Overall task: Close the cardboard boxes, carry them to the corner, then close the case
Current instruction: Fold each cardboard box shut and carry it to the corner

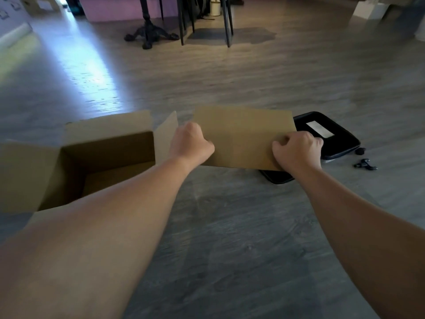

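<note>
Both hands, left (192, 142) and right (296, 149), grip closed cardboard box (243, 137) at side edges; bare floor (230, 238) below.

Plain tan cardboard boxes (243, 137), black case (333, 139) with white label (320, 129), grey wood-grain floor (230, 226).

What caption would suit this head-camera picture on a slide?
Both hands, left and right, grip a closed cardboard box beside an open box and a black case.
</note>
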Demonstrator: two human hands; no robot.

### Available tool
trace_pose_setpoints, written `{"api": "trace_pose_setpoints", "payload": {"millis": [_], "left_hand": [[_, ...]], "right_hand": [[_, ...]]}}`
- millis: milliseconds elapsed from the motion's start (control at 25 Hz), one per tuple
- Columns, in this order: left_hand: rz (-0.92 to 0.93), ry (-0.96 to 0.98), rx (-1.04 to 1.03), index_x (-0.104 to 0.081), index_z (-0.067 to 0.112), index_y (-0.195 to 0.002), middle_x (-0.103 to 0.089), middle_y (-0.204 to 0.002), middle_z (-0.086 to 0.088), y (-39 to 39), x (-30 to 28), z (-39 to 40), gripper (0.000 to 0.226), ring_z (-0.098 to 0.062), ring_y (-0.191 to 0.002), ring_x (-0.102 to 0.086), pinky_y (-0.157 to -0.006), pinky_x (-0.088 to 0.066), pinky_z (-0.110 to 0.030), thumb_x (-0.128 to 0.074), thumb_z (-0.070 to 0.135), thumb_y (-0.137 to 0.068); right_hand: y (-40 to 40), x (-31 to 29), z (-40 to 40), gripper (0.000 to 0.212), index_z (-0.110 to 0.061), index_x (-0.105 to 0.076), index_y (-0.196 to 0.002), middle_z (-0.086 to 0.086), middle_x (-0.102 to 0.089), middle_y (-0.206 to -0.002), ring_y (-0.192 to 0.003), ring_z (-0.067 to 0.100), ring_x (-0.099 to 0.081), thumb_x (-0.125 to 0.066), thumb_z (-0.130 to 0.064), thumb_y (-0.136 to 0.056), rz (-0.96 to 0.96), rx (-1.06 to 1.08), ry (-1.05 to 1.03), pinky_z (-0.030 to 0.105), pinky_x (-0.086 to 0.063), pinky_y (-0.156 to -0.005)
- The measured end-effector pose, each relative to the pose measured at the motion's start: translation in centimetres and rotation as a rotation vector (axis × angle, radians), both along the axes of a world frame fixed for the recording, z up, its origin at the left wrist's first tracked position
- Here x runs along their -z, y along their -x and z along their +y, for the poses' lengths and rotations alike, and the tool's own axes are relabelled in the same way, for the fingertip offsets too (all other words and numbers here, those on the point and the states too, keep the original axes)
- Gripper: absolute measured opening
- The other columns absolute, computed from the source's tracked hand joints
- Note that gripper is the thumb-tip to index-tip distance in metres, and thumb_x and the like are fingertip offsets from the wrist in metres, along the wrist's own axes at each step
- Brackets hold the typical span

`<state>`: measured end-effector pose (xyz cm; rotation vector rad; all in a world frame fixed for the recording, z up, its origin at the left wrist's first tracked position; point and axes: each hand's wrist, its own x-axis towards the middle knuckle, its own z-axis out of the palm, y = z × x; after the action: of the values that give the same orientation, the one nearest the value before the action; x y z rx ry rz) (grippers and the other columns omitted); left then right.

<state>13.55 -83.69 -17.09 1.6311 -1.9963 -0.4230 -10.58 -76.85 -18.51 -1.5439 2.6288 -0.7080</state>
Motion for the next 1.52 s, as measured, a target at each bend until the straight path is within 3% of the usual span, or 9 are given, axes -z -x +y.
{"api": "trace_pose_setpoints", "payload": {"millis": [200,480,680,880,1040,1120,1280,1440,1520], "left_hand": [[-0.070,-0.011,-0.205,-0.062,0.009,-0.070,-0.059,-0.069,-0.006,-10.3,-1.5,-1.8,0.004,-0.020,-0.063,-0.053,-0.060,-0.043,-0.029,-0.061,0.013,-0.070],[-0.194,-0.082,-0.399,-0.058,0.005,-0.066,-0.057,-0.067,-0.009,-25.8,-0.5,-1.7,0.005,-0.028,-0.068,-0.057,-0.051,-0.038,-0.027,-0.060,0.008,-0.070],[-0.244,-0.134,-0.421,-0.058,0.006,-0.066,-0.057,-0.067,-0.007,-31.8,1.5,-1.3,0.008,-0.021,-0.063,-0.052,-0.053,-0.038,-0.028,-0.061,0.012,-0.071],[-0.178,-0.194,-0.420,-0.061,0.004,-0.071,-0.060,-0.073,-0.009,-34.0,4.4,-1.8,0.007,-0.025,-0.072,-0.056,-0.057,-0.040,-0.028,-0.059,0.009,-0.076],[-0.140,-0.221,-0.382,-0.058,0.004,-0.080,-0.058,-0.087,-0.007,-34.7,6.8,-2.4,0.006,-0.025,-0.081,-0.056,-0.064,-0.042,-0.031,-0.062,0.009,-0.081],[-0.213,-0.256,-0.332,-0.053,0.006,-0.085,-0.052,-0.097,-0.005,-35.2,7.7,-2.5,0.012,-0.024,-0.086,-0.052,-0.071,-0.042,-0.031,-0.063,0.013,-0.086],[-0.301,-0.289,-0.271,-0.044,0.012,-0.076,-0.046,-0.100,-0.005,-35.7,8.0,-2.4,0.017,-0.024,-0.089,-0.050,-0.074,-0.040,-0.030,-0.055,0.005,-0.087],[-0.309,-0.342,-0.235,-0.050,0.011,-0.073,-0.047,-0.104,-0.004,-37.5,6.1,-2.3,0.015,-0.025,-0.084,-0.050,-0.071,-0.042,-0.034,-0.054,0.005,-0.086],[-0.435,-0.326,-0.257,-0.060,0.006,-0.085,-0.053,-0.112,-0.007,-38.9,4.9,-2.0,0.006,-0.028,-0.094,-0.055,-0.076,-0.049,-0.037,-0.055,0.008,-0.084]], "right_hand": [[-9.6,-1.4,-3.7,0.035,-0.007,-0.068,-0.091,0.011,-0.066,-0.095,-0.101,0.034,-0.055,-0.061,-0.041,-0.088,0.004,-0.236,0.022,0.040,-0.032,-0.096],[-24.2,-0.6,-7.5,0.034,-0.012,-0.054,-0.074,0.001,-0.051,-0.076,-0.094,0.028,-0.054,-0.062,-0.042,-0.088,0.016,-0.512,-0.033,0.041,-0.034,-0.095],[-30.3,1.8,-9.0,0.033,-0.011,-0.059,-0.085,0.009,-0.061,-0.093,-0.095,0.029,-0.055,-0.059,-0.044,-0.091,0.048,-0.574,-0.135,0.041,-0.036,-0.096],[-32.5,4.2,-10.3,0.033,-0.012,-0.056,-0.079,0.007,-0.058,-0.089,-0.091,0.028,-0.054,-0.061,-0.043,-0.090,0.027,-0.582,-0.202,0.039,-0.038,-0.093],[-33.1,6.2,-10.5,0.038,-0.010,-0.059,-0.096,0.010,-0.052,-0.110,-0.107,0.032,-0.049,-0.063,-0.047,-0.088,-0.033,-0.578,-0.314,0.041,-0.042,-0.098],[-33.5,7.1,-10.3,0.038,-0.010,-0.056,-0.095,0.011,-0.049,-0.114,-0.111,0.034,-0.049,-0.064,-0.047,-0.088,-0.020,-0.623,-0.342,0.041,-0.043,-0.099],[-33.9,7.4,-9.9,0.043,-0.007,-0.062,-0.107,0.014,-0.046,-0.134,-0.123,0.033,-0.049,-0.068,-0.045,-0.089,-0.005,-0.639,-0.417,0.041,-0.045,-0.099],[-34.2,5.0,-9.6,0.036,-0.012,-0.061,-0.103,0.010,-0.052,-0.121,-0.115,0.030,-0.052,-0.066,-0.044,-0.089,0.076,-0.575,-0.505,0.042,-0.048,-0.096],[-33.4,3.4,-9.4,0.027,-0.017,-0.055,-0.092,0.008,-0.051,-0.120,-0.115,0.031,-0.049,-0.064,-0.042,-0.089,0.158,-0.488,-0.535,0.046,-0.044,-0.099]]}}
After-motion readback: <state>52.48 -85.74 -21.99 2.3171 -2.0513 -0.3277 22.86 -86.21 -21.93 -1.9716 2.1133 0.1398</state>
